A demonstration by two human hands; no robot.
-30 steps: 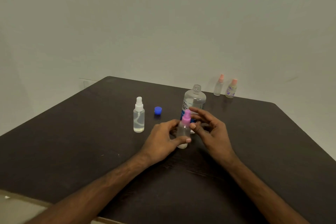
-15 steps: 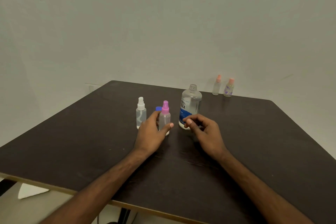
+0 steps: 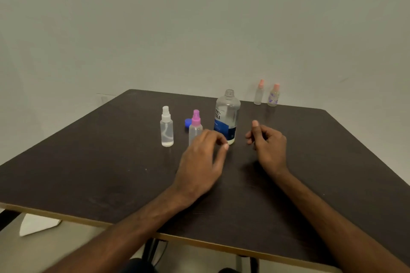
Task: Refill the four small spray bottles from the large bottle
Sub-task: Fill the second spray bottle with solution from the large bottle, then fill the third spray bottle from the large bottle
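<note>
The large clear bottle (image 3: 227, 115) with a blue label stands uncapped mid-table. Left of it stands a small spray bottle with a pink top (image 3: 195, 127), and further left one with a white top (image 3: 166, 127). The blue cap (image 3: 188, 122) lies behind the pink-topped bottle. Two small peach-topped spray bottles (image 3: 258, 92) (image 3: 273, 95) stand at the table's far edge. My left hand (image 3: 203, 159) hovers just in front of the pink-topped bottle, fingers loosely curled, holding nothing. My right hand (image 3: 267, 144) is right of the large bottle, fingers loosely curled and empty.
The dark table (image 3: 88, 162) has a light front edge near me. A pale wall rises behind it. A white sheet (image 3: 37, 225) lies on the floor at lower left.
My left hand set the pink-topped bottle down left of the large bottle, let go and drew back. My right hand moved away to the right of the large bottle.
</note>
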